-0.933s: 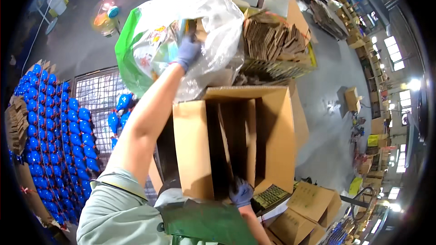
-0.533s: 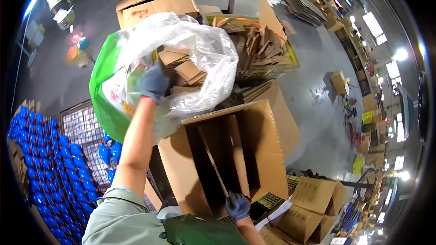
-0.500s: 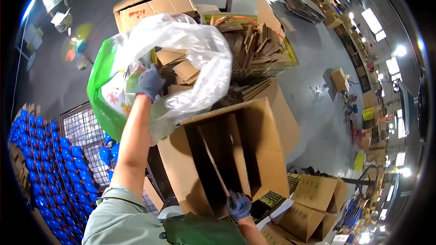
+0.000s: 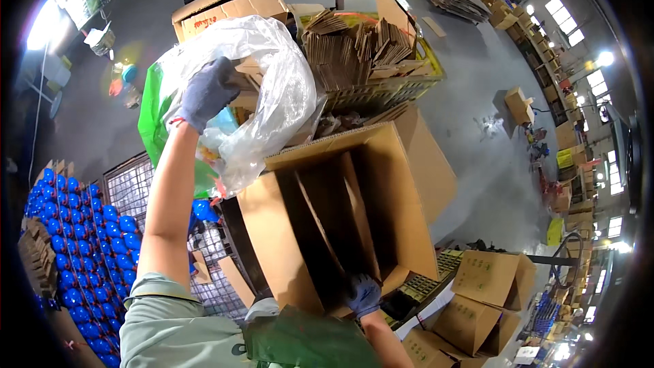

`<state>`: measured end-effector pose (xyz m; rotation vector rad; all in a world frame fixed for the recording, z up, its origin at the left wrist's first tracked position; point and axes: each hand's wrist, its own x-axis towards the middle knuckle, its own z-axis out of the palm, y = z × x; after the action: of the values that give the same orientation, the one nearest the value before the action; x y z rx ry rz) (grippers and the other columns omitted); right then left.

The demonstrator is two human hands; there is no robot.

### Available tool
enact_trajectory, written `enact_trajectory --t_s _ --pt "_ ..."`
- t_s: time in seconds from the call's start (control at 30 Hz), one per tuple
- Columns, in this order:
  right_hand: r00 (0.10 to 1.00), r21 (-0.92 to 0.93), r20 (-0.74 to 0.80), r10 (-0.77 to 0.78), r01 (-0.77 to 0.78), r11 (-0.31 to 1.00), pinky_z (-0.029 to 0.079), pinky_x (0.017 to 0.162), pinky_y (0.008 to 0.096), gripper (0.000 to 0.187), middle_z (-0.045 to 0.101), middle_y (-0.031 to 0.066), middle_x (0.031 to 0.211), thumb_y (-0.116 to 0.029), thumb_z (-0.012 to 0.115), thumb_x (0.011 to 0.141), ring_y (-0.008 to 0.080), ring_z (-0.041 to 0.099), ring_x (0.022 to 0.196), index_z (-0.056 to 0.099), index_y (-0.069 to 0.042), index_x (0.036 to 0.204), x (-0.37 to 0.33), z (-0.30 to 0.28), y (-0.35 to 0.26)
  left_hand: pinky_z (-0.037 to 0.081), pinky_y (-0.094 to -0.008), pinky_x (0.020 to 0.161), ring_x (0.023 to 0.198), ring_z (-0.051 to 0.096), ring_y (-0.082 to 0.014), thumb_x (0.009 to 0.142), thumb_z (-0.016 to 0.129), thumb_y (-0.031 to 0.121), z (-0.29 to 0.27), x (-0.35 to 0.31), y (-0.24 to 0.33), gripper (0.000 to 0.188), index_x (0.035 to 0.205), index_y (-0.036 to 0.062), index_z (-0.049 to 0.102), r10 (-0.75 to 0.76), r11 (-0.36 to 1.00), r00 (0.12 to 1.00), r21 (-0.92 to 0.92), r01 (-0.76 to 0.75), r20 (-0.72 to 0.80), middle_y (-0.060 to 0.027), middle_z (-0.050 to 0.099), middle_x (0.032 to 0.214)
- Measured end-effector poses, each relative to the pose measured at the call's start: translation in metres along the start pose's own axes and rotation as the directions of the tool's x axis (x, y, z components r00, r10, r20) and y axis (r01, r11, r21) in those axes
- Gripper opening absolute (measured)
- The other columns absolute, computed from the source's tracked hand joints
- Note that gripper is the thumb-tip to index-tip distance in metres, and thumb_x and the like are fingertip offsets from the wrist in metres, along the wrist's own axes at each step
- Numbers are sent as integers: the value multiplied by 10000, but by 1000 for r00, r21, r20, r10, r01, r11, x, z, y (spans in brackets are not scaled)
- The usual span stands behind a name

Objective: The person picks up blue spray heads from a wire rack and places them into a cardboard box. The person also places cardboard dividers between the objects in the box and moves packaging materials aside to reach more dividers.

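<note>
My left hand (image 4: 208, 93), in a blue-grey glove, is over the clear plastic bag (image 4: 272, 44) with a green side. Its fingers are curled by the bag's mouth, and what lies in them is hidden. Cardboard pieces (image 4: 244, 101) show inside the bag. Gloved too, my right hand (image 4: 365, 296) grips the near side of a large open cardboard box (image 4: 276, 245), close to the end of an upright divider. Two cardboard dividers (image 4: 360, 211) split the box into deep, dark compartments.
Behind the box stands a yellow crate (image 4: 388, 87) packed with cardboard pieces. Another cardboard box (image 4: 235, 13) sits behind the bag. Strung blue rounded items (image 4: 85, 252) hang at the left beside wire mesh (image 4: 129, 187). Open cartons (image 4: 484, 283) stand at the lower right.
My left hand has risen out of the bag, moving left and away from me. My right hand has shifted slightly right and forward, deeper over the box's near edge.
</note>
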<state>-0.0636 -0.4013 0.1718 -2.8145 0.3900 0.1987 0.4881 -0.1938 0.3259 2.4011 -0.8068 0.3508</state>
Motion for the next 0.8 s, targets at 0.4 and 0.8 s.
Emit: enact_trajectory --t_s 0.4,0.8 --pt "956 665 -292 -9 210 717 481 1003 466 601 575 222 1323 -182 740 852 389 575 1196 517 -92 1402 17 -16 -8 501 -336 943 1122 595 -193 981 621 156 -70 -201 117 513 1443 43 431 -549 570 769 -820 58 -327 -112 581 1277" --pt "966 830 201 -160 -255 -496 504 870 273 471 636 27 1095 -148 729 884 122 614 962 551 -26 1303 24 -42 -27 431 -331 1045 1240 490 -171 902 723 114 15 -381 291 620 1427 -11 416 -422 312 737 -679 665 529 -100 487 1410"
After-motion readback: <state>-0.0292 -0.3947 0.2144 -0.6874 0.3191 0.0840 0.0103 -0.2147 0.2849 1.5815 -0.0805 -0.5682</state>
